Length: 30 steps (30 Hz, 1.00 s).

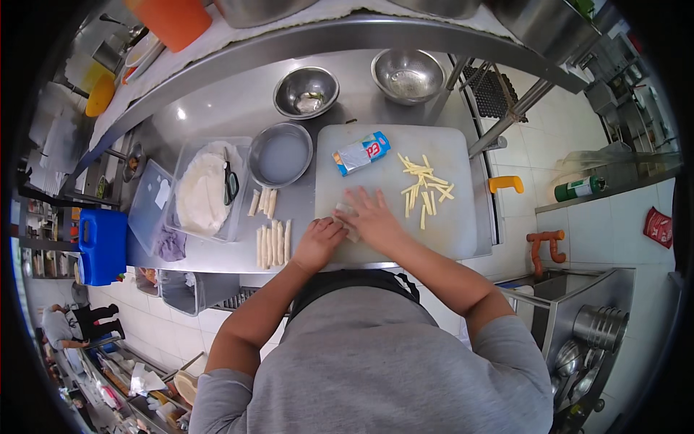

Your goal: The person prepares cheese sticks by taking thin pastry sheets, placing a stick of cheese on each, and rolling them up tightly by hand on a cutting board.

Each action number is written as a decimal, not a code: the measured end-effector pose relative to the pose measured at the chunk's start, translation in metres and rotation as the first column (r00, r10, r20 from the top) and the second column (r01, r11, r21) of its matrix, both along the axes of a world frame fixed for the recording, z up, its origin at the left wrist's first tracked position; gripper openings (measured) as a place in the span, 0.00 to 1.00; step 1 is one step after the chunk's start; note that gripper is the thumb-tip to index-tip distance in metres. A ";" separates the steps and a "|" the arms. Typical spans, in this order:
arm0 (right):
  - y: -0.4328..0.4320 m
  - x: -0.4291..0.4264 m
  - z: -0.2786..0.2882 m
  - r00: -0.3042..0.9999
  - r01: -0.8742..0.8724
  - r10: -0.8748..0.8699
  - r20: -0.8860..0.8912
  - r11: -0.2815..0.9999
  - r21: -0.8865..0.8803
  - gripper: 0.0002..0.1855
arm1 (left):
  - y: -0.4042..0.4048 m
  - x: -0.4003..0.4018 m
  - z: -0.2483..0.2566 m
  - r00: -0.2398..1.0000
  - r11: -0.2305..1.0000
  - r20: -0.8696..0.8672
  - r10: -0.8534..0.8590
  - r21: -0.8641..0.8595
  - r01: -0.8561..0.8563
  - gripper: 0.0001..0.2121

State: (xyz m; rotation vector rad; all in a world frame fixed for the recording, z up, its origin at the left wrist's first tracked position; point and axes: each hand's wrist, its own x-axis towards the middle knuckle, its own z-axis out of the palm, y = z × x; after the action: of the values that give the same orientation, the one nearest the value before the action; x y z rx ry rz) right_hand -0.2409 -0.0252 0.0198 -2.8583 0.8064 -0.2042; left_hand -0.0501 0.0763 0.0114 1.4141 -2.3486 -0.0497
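Note:
On the white cutting board (396, 241), both hands are at a thin, pale wrapper sheet (351, 230) near the board's left front edge. My left hand (321, 238) has its fingers curled at the sheet's left side. My right hand (374, 219) lies over it with fingers spread, covering part of it. Pale yellow sticks (422, 182), apparently cheese, are scattered at the right of the board. A blue and silver packet (360, 153) lies behind the hands. Rolled pale sticks stand in two groups on the steel table: a front row (274, 244) and a shorter back group (263, 202).
A metal bowl of cloudy liquid (281, 154) touches the board's left side. Left of it, a plastic container (238, 217) holds white wrapper sheets and scissors (231, 182). Two steel bowls (306, 92) stand behind, below an overhead shelf (347, 30). A person (70, 323) stands far left.

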 end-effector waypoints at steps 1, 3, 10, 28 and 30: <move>-0.003 -0.002 -0.004 0.998 0.062 -0.062 -0.013 0.998 -0.016 0.31 | -0.001 -0.001 0.001 1.000 1.000 0.013 0.003 -0.016 -0.003 0.14; -0.001 -0.004 -0.004 0.995 0.093 -0.094 -0.034 0.995 -0.029 0.33 | -0.002 -0.001 0.004 1.000 1.000 -0.001 0.000 0.015 0.000 0.14; 0.024 -0.038 0.006 0.962 0.270 -0.268 0.041 0.962 -0.035 0.27 | -0.002 0.004 0.006 0.999 0.998 -0.047 -0.027 0.063 0.029 0.15; 0.087 0.018 0.004 0.850 0.498 -0.507 0.144 0.862 0.096 0.07 | -0.043 0.046 -0.001 0.918 0.929 -0.353 -0.181 0.243 0.277 0.10; 0.087 0.023 0.002 0.797 0.574 -0.593 0.120 0.803 0.159 0.06 | -0.048 0.049 -0.002 0.908 0.917 -0.356 -0.219 0.244 0.317 0.09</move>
State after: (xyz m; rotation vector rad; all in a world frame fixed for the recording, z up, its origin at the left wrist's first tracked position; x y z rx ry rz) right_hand -0.2181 0.0614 0.0220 -2.3533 1.5872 -0.4440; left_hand -0.0015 0.0280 0.0093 1.0842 -2.3018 -0.6884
